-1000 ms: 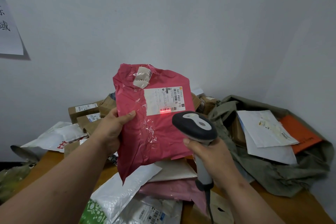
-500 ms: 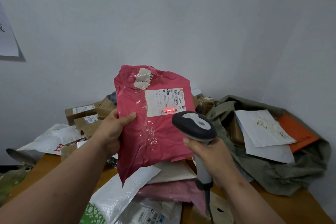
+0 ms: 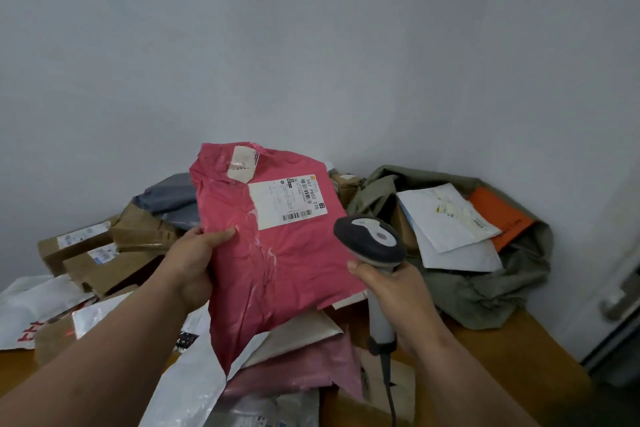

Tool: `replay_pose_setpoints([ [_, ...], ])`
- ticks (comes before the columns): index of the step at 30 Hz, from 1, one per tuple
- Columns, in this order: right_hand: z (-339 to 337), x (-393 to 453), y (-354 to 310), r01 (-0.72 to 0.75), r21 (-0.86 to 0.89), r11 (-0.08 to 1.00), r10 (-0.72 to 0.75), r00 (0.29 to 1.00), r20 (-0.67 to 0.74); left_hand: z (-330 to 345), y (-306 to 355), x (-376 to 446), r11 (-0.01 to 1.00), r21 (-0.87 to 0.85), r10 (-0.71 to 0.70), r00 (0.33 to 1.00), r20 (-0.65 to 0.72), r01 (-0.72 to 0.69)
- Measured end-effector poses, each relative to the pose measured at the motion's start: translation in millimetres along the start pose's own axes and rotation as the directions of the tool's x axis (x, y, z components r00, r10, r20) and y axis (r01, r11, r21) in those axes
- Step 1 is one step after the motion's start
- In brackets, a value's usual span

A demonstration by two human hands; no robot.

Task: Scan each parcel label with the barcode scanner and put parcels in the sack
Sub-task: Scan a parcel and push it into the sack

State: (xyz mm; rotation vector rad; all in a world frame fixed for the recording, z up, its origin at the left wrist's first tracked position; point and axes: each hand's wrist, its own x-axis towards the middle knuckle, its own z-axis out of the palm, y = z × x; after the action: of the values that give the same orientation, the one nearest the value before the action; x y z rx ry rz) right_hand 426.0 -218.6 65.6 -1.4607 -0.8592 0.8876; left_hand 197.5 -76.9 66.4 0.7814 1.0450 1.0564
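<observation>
Left hand point(image 3: 188, 265) grips a crinkled pink plastic mailer parcel point(image 3: 273, 253) upright above the cluttered wooden surface point(image 3: 519, 350); right hand point(image 3: 401, 298), fingers wrapped, holds a grey handheld barcode scanner point(image 3: 372, 243) beside its white label point(image 3: 287, 201).

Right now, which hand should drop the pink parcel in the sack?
Probably the left hand: it already grips the pink parcel. The right hand is busy holding the scanner. The sack lies open to the right, so the left must reach across.
</observation>
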Motion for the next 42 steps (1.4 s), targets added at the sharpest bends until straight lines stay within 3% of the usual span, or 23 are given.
replay_pose_setpoints([
  [10,-90.6,42.9,43.7,-0.020,0.050,0.999,0.028,0.986,-0.164,117.2,-59.5,59.4,0.983,0.117,-0.157,0.981,0.116,0.143],
  [19,-212.0,172.6,73.2,-0.088,0.153,0.984,0.122,0.966,-0.228,304.8,-131.8,159.3,0.967,0.149,-0.230,0.959,0.167,0.206],
  [22,-248.0,220.7,84.7,-0.072,0.204,0.976,0.122,0.963,-0.242,363.4,-154.2,202.1,0.967,0.177,-0.207,0.968,0.144,0.181],
  [25,-270.2,266.8,95.8,-0.065,0.189,0.980,0.114,0.959,-0.261,408.8,-173.8,242.1,0.975,0.218,-0.071,0.986,0.150,0.037],
  [27,-279.1,293.8,105.3,-0.076,0.154,0.985,0.118,0.951,-0.287,427.4,-186.4,256.1,0.917,0.388,0.023,0.984,0.177,-0.091],
  [29,-284.0,314.0,117.2,-0.104,0.133,0.986,0.138,0.949,-0.284,433.6,-202.0,265.9,0.714,0.670,0.072,0.974,0.217,-0.202],
  [31,-286.0,327.8,127.7,-0.143,0.132,0.981,0.173,0.950,-0.261,432.7,-218.7,270.9,0.519,0.826,-0.013,0.964,0.265,-0.220],
  [32,-286.5,333.4,133.3,-0.168,0.144,0.975,0.200,0.949,-0.246,432.3,-225.1,269.7,0.482,0.850,-0.082,0.955,0.286,-0.214],
  [35,-285.9,345.0,144.1,-0.207,0.148,0.967,0.235,0.950,-0.204,432.0,-236.4,266.6,0.438,0.868,-0.197,0.917,0.346,-0.234],
  [42,-280.5,356.9,140.1,-0.175,0.103,0.979,0.193,0.959,-0.210,420.1,-215.5,263.3,0.497,0.833,-0.085,0.942,0.325,-0.243],
])
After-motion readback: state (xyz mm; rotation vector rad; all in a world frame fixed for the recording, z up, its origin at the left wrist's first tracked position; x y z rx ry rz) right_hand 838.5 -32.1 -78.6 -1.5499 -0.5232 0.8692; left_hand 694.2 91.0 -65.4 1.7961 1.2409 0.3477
